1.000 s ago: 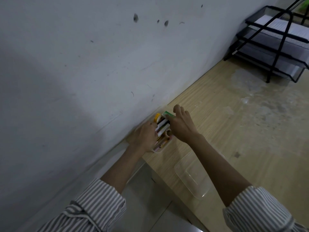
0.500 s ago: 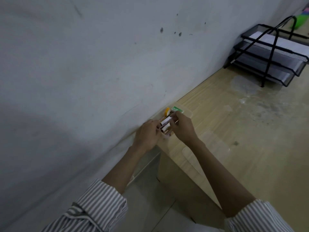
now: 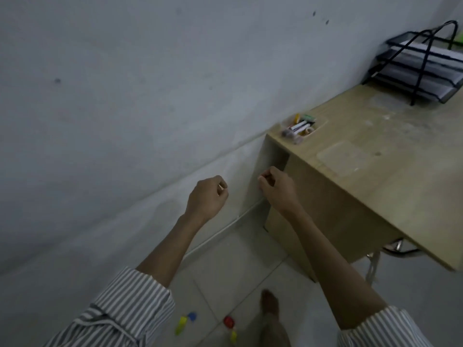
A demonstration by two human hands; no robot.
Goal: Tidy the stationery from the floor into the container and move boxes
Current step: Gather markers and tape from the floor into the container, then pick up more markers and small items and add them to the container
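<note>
A small clear container (image 3: 288,133) full of stationery, with markers, tape rolls and a green item, stands at the corner of the wooden desk (image 3: 375,196) by the wall. My left hand (image 3: 206,196) hangs in the air left of the desk's side panel with its fingers curled. A pale glint at its fingertips is too small to identify. My right hand (image 3: 278,190) is loosely fisted against the desk's side panel, well below the container. On the floor tiles lie a yellow piece (image 3: 181,324), a blue piece (image 3: 192,316), and a red piece (image 3: 229,322).
A clear lid (image 3: 343,156) lies flat on the desk to the right of the container. A black mesh paper tray (image 3: 423,68) stands at the desk's far end. My bare foot (image 3: 269,303) is on the tiles near the red piece. The grey wall runs along the left.
Both hands have let go of the container and dropped away from the desktop. The view has pulled back and down, so the floor and its loose pieces now show.
</note>
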